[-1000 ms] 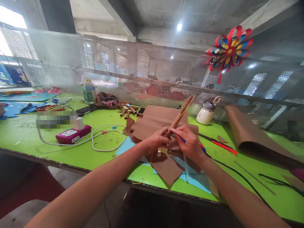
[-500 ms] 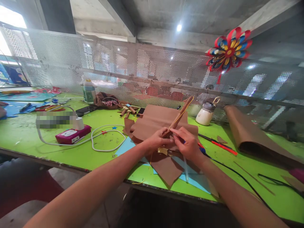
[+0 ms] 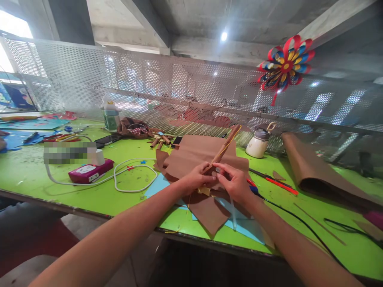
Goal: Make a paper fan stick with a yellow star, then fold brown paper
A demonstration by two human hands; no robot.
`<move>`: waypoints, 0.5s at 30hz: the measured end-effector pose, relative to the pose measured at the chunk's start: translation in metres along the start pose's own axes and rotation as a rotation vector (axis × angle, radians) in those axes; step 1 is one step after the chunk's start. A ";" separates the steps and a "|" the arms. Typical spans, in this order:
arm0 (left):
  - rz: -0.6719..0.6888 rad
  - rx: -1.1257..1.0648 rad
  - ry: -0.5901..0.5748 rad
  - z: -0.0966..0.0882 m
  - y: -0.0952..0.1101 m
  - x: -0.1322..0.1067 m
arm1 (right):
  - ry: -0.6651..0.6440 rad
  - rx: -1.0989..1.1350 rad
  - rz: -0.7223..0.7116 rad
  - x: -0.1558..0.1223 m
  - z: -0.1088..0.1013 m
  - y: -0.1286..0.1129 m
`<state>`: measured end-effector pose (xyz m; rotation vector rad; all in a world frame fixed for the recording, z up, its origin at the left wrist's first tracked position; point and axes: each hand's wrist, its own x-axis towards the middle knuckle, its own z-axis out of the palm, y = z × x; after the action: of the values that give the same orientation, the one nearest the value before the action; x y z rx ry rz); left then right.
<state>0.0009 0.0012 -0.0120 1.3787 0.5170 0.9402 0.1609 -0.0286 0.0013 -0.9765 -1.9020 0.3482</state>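
Observation:
My left hand [image 3: 198, 177] grips the lower end of a long brown rolled stick [image 3: 226, 144] that slants up and to the right, with a thin yellow thread along it. My right hand [image 3: 235, 182] is closed beside it, pinching at the stick's base, and a red and blue tool [image 3: 250, 186] pokes out behind its fingers. Both hands hover over brown paper sheets [image 3: 194, 153] and light blue sheets [image 3: 248, 228] on the green table [image 3: 36, 171].
A white cable [image 3: 131, 175] loops from a pink box [image 3: 89, 172] on the left. A white jar [image 3: 257, 144] and a brown paper roll [image 3: 317, 171] lie to the right. A black cord [image 3: 299, 218] crosses the table. A paper pinwheel [image 3: 285, 65] hangs on the perforated screen.
My right hand has slid slightly left and down toward the stick's base. The stick keeps its slant and my left hand holds still.

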 end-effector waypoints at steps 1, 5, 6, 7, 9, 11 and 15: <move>-0.004 0.000 0.005 0.000 -0.001 0.000 | -0.002 -0.001 0.001 0.000 0.000 0.000; 0.002 -0.002 -0.001 0.001 0.000 0.000 | 0.006 -0.016 0.003 0.000 0.000 -0.002; 0.011 -0.004 -0.017 0.002 0.001 -0.001 | 0.012 -0.022 0.003 0.000 0.000 -0.002; 0.019 -0.007 -0.037 0.002 0.002 -0.001 | 0.020 -0.029 -0.003 0.000 0.000 -0.002; 0.033 -0.011 -0.073 0.004 0.004 -0.002 | 0.033 -0.042 -0.035 0.001 -0.001 -0.002; 0.043 -0.010 -0.084 0.005 0.006 -0.003 | 0.038 -0.048 -0.073 0.001 -0.002 -0.001; 0.056 -0.016 -0.087 0.006 0.005 -0.002 | 0.043 -0.066 -0.114 0.002 -0.003 -0.001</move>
<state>0.0031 -0.0046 -0.0064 1.4195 0.4064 0.9237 0.1628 -0.0282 0.0044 -0.9064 -1.9306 0.1973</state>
